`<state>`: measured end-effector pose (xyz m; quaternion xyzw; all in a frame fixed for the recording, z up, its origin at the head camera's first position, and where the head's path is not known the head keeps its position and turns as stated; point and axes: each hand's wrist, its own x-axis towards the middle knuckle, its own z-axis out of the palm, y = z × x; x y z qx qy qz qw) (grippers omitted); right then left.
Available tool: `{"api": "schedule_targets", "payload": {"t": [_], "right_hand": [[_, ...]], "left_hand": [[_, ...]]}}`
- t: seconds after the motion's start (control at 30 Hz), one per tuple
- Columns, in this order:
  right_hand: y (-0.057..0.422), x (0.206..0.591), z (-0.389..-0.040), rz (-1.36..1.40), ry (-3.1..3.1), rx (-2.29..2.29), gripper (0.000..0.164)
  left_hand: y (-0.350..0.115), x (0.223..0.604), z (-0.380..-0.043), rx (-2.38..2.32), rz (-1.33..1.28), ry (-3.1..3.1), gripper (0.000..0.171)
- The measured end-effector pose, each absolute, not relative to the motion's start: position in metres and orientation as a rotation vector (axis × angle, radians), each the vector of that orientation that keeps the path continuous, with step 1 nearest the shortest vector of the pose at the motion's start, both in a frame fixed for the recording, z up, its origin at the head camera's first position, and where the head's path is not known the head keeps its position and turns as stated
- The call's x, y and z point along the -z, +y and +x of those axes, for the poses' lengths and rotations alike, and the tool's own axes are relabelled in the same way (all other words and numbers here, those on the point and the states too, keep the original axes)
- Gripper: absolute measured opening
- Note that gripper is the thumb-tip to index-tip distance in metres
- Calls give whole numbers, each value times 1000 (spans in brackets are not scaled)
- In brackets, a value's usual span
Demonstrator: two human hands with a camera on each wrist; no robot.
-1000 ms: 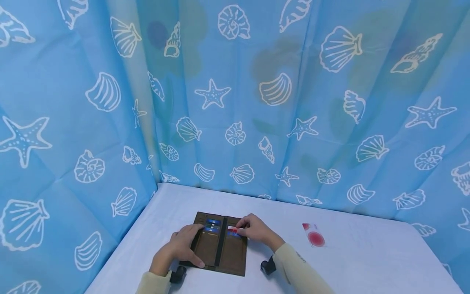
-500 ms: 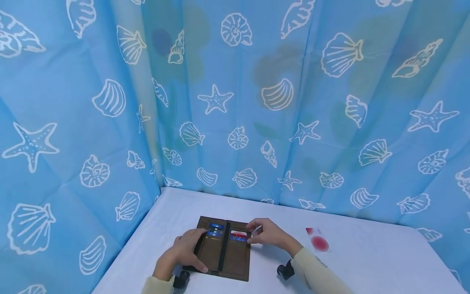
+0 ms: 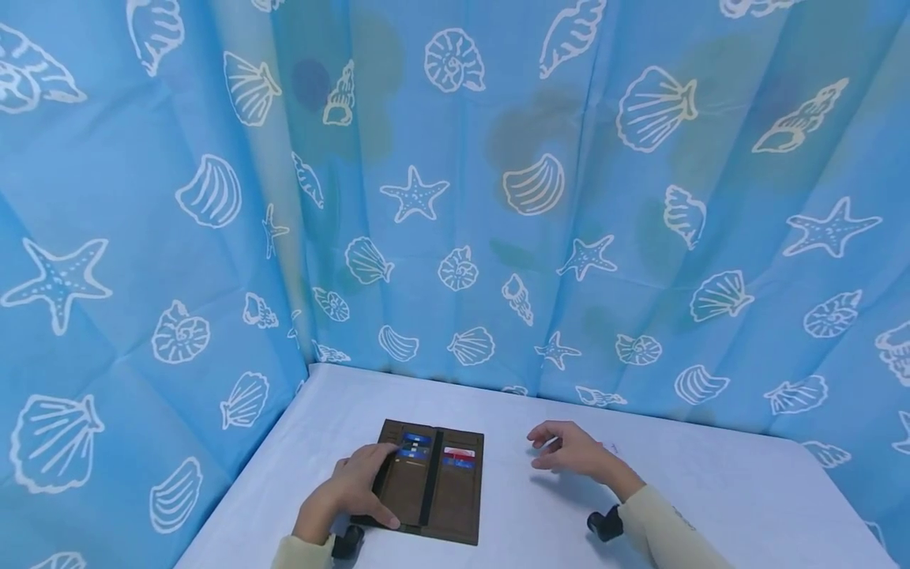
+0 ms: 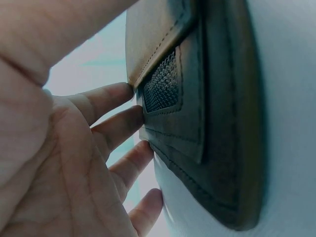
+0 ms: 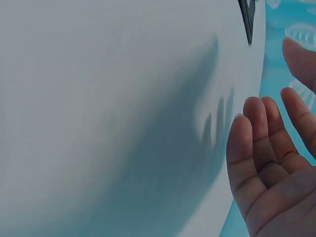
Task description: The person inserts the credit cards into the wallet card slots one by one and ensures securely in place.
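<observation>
An unfolded brown wallet (image 3: pixel 455 498) lies on the white table, a dark strap down its middle. Blue cards (image 3: pixel 415 445) fill the left slots; a red and white card (image 3: pixel 459 454) shows in the right slots above a blue card (image 3: pixel 458 464). My left hand (image 3: pixel 355 484) rests along the wallet's left side, thumb at the near edge. In the left wrist view its fairly straight fingertips touch the wallet's stitched border. My right hand (image 3: pixel 572 452) is apart from the wallet, fingers loosely bent, holding nothing. Behind it shows a bit of a loose card (image 3: pixel 611 448), mostly hidden.
A white cloth covers the table (image 3: pixel 711 490). Blue curtains (image 3: pixel 455 197) printed with shells and starfish stand along its back and left side. Each wrist carries a small black camera (image 3: pixel 606 523).
My right hand has let go of the red and white card in the wallet's slot and moved right, over the loose card. My left hand has stayed on the wallet.
</observation>
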<state>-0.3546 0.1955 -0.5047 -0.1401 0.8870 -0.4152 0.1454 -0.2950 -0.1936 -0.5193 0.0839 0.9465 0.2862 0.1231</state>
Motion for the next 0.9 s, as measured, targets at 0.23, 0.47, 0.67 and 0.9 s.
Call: {"api": "schedule_targets", "payload": {"t": [0.23, 0.47, 0.67, 0.9], "right_hand": [[228, 509, -354, -181, 2601, 1258, 40], [243, 507, -348, -8, 2663, 1291, 42], [254, 510, -350, -34, 2757, 1190, 44], [272, 511, -357, -28, 2799, 1134, 49]], "left_hand": [[-195, 522, -297, -837, 260, 2764, 111], [-196, 521, -297, -821, 253, 2752, 112], [-197, 522, -297, -817, 239, 2757, 112], [-196, 524, -298, -828, 239, 2760, 112]]}}
